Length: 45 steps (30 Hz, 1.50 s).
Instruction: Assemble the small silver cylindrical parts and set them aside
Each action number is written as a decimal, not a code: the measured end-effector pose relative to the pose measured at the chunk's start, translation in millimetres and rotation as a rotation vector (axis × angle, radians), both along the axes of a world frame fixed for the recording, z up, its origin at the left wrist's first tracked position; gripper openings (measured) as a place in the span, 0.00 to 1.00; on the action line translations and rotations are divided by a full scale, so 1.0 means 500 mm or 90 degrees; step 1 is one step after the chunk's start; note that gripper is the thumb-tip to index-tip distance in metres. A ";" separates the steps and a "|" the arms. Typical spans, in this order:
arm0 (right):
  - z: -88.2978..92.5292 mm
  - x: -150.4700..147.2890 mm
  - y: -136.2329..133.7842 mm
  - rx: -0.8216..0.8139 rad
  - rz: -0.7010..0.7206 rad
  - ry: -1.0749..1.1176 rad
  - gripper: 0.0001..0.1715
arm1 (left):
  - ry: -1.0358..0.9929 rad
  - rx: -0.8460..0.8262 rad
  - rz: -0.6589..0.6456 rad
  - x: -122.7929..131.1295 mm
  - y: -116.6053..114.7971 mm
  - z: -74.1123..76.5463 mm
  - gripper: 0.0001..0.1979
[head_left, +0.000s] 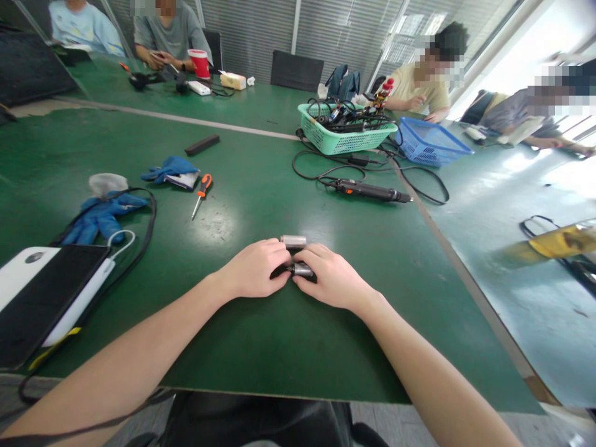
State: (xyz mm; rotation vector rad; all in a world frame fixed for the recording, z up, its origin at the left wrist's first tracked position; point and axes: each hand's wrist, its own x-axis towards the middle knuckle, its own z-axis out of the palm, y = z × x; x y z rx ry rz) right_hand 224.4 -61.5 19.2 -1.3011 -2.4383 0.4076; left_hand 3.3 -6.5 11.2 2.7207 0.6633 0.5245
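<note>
Near us, over the green table [261,354], is a small shiny metal piece [303,269]. Our right hand [334,276] closes its fingers around it. We should hold it still and straight. Our left hand [258,268] hides one end; we can't tell if its fingers pinch. Just beyond lies a silver tube [294,241].

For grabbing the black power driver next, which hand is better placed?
Probably the right hand: the black power driver lies ahead and to its right, farther from the left hand. The right seems to hold a metal cylinder, so may need freeing.
</note>
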 end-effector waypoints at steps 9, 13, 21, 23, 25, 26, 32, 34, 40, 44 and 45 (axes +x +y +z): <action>-0.013 -0.013 0.000 0.024 -0.009 0.041 0.06 | 0.007 0.000 0.003 -0.002 0.000 -0.001 0.03; -0.013 -0.014 0.000 0.026 -0.012 0.051 0.05 | 0.015 0.004 -0.001 -0.001 -0.002 0.003 0.03; -0.016 -0.019 -0.001 0.027 -0.035 0.044 0.06 | 0.019 0.004 -0.005 0.000 -0.003 0.003 0.03; -0.016 -0.020 -0.002 0.026 -0.041 0.043 0.05 | 0.016 0.001 -0.005 0.000 -0.002 0.001 0.03; -0.017 -0.020 -0.002 0.029 -0.044 0.042 0.05 | 0.015 0.000 -0.003 -0.001 -0.002 -0.002 0.04; -0.018 -0.019 -0.002 0.029 -0.046 0.041 0.05 | 0.016 -0.001 -0.003 -0.001 -0.002 -0.003 0.04; -0.024 -0.019 -0.001 0.026 -0.058 0.048 0.05 | 0.021 0.000 -0.004 -0.003 0.001 -0.006 0.04; -0.024 -0.019 -0.001 0.026 -0.056 0.053 0.04 | 0.019 -0.002 -0.009 -0.002 0.001 -0.005 0.04; -0.027 -0.019 0.001 0.027 -0.052 0.062 0.04 | 0.017 -0.010 -0.010 -0.001 0.001 -0.004 0.04; -0.031 -0.019 0.000 0.033 -0.056 0.058 0.04 | 0.015 -0.008 -0.010 -0.003 0.002 -0.009 0.04; -0.032 -0.020 0.000 0.035 -0.057 0.055 0.04 | 0.015 -0.008 -0.010 -0.004 0.002 -0.009 0.03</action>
